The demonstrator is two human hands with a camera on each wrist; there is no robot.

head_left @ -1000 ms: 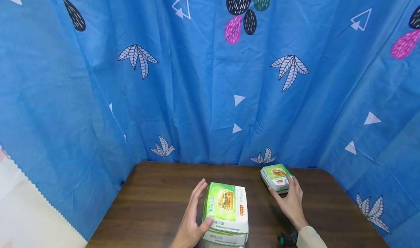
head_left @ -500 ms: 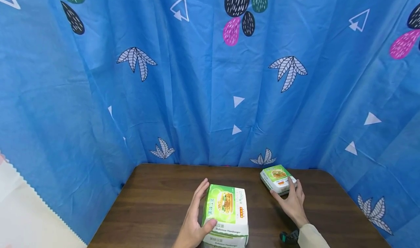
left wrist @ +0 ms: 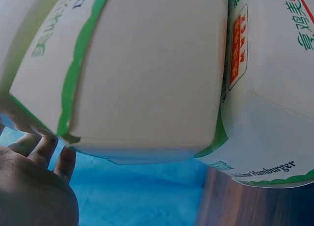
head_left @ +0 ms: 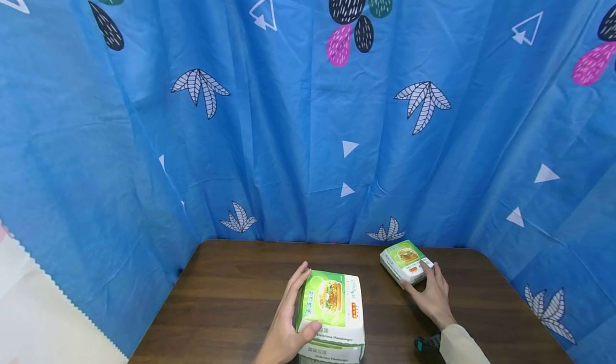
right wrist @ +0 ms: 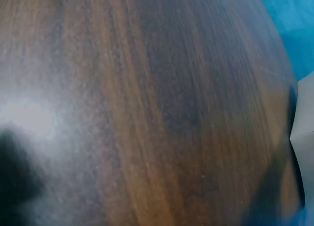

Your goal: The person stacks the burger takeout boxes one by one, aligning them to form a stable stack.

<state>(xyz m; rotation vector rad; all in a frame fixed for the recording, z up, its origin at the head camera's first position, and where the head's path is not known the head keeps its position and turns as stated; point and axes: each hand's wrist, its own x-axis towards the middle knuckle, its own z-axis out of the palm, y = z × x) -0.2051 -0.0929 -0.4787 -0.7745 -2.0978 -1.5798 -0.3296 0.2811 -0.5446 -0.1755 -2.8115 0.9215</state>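
A stack of green and white hamburger boxes point(head_left: 329, 300) stands at the front middle of the table, printed with a burger. My left hand point(head_left: 286, 321) holds its upper box, fingers along the left side and thumb over the near corner. In the left wrist view, white box walls point(left wrist: 147, 78) fill most of the picture, with the fingers at lower left. Near the back right lies a single hamburger box point(head_left: 404, 258), turned at an angle. My right hand point(head_left: 433, 298) grips it, thumb at the near side and fingers at the right edge. The right wrist view shows only a white sliver of box point(right wrist: 305, 132).
The dark wooden table point(head_left: 231, 294) ends at the back against a blue patterned curtain point(head_left: 284, 139), which also closes in the sides. A black wrist strap point(head_left: 428, 343) sits at the right sleeve point(head_left: 459, 345). Pale cloth point(head_left: 43, 310) hangs at lower left.
The single box has shifted slightly left, and my right hand has moved a little to the right. My left thumb has slid right along the stack's near edge.
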